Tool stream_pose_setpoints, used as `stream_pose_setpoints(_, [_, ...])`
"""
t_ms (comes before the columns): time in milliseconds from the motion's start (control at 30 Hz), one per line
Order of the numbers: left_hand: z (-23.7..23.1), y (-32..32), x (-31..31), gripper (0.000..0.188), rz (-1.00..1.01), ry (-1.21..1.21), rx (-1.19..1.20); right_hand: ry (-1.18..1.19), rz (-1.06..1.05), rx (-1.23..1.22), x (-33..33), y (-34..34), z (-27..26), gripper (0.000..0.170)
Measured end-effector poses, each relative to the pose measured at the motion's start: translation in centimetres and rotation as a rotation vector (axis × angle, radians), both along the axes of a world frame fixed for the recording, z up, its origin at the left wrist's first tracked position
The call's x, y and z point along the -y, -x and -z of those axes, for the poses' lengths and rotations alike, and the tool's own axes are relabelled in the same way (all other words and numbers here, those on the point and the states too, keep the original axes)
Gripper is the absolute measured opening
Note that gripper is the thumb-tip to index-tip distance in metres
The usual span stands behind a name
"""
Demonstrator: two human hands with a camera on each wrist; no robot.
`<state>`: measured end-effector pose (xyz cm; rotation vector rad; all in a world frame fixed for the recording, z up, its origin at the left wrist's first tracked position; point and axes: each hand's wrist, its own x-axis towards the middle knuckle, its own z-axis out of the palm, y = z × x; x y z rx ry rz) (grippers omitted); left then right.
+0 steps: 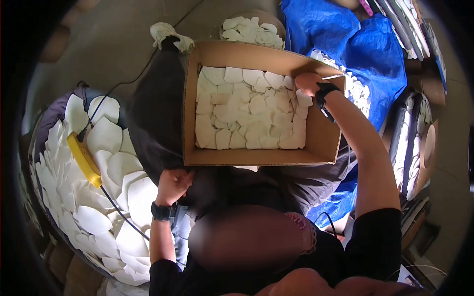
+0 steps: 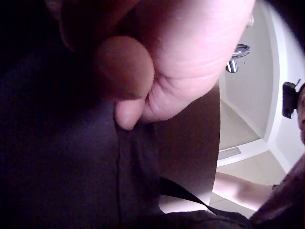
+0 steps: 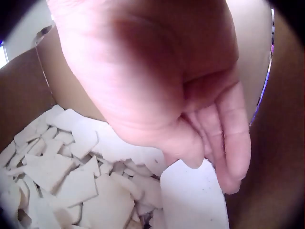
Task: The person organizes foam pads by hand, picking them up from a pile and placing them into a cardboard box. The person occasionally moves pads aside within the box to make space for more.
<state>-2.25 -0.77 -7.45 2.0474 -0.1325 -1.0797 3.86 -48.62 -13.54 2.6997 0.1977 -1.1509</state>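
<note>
A cardboard box (image 1: 261, 158) rests across the person's lap, its bottom covered with flat white pieces (image 1: 256, 106) with broken edges. Inside its right end, the right hand (image 1: 308, 85) pinches one white piece (image 1: 304, 98) between thumb and fingers. The right wrist view shows that hand (image 3: 162, 95) gripping the top end of the smooth white piece (image 3: 193, 195), above the layer of pieces (image 3: 71, 176). Just outside the box's near left corner, the left hand (image 1: 174, 186) rests on the dark trousers with fingers curled; the left wrist view shows the hand (image 2: 176, 62) against dark cloth (image 2: 57, 152).
At the left stands a large container of white pieces (image 1: 106, 135) with a yellow power strip (image 1: 84, 159) and cable on top. A round container of pieces (image 1: 253, 32) is beyond the box. Blue sheeting (image 1: 321, 24) and stacked pieces (image 1: 407, 143) lie to the right.
</note>
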Motion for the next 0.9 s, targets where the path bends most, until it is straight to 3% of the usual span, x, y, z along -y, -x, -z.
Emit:
stream_pose_setpoints(100, [0.1,0.1,-0.2,0.033,0.014,-0.010,0.029,0.042,-0.004,0.177,-0.6,0.7,0.7,0.015])
stream_pose_setpoints(633, [0.1,0.2,-0.2,0.032,-0.002,-0.012,0.045,0.089,0.080,0.349,-2.0,1.1,0.6,0.015])
stream_pose_setpoints(700, [0.4,0.1,-0.4,0.032,0.053,-0.025,0.062,0.087,0.011,0.144,-3.0,0.9,-1.1,0.013])
stream_pose_setpoints(900, [0.0,-0.1,-0.2,0.032,0.058,-0.007,0.078,-0.043,-0.011,0.051,-3.3,1.2,-0.4,0.020])
